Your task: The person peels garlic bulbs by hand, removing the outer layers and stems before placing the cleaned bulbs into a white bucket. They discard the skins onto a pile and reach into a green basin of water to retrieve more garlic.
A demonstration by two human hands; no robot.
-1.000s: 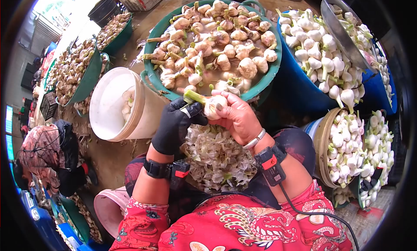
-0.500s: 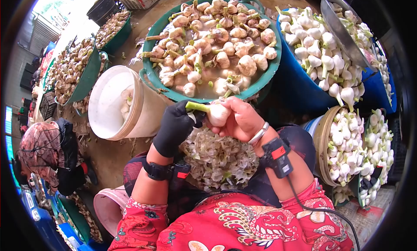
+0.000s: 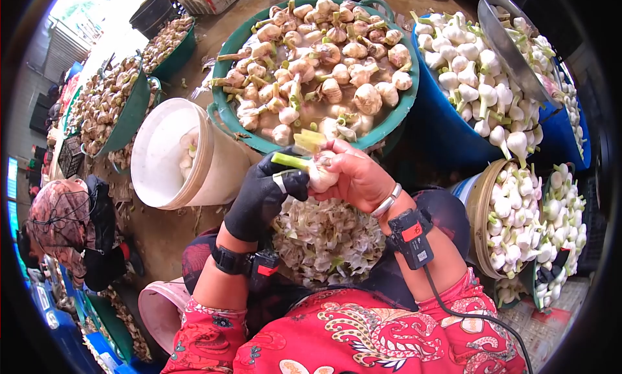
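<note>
My left hand (image 3: 262,196), in a black glove, is closed around the green stem of a garlic bulb (image 3: 322,174). A narrow pale strip (image 3: 280,182) shows at the gloved fingers; I cannot make out what it is. My bare right hand (image 3: 355,173) grips the bulb from the other side, fingers pressed on its skin. A blurred yellowish piece (image 3: 310,141), perhaps peel or stem, sticks up above the bulb by the right fingertips. Below both hands lies a heap of papery garlic skins (image 3: 330,241). Just beyond them, a green tub (image 3: 223,63) holds unpeeled garlic in cloudy water.
A white bucket (image 3: 227,176) leans at the left with some garlic inside. Peeled bulbs fill a blue tub (image 3: 440,124) and a tan-rimmed bucket (image 3: 483,212) at the right. A pink bucket (image 3: 155,312) sits lower left. Another person (image 3: 61,225) is at the far left.
The yellowish piece now sticks up above the bulb, where none showed before. The bulb is turned slightly, and my left hand has shifted a little.
</note>
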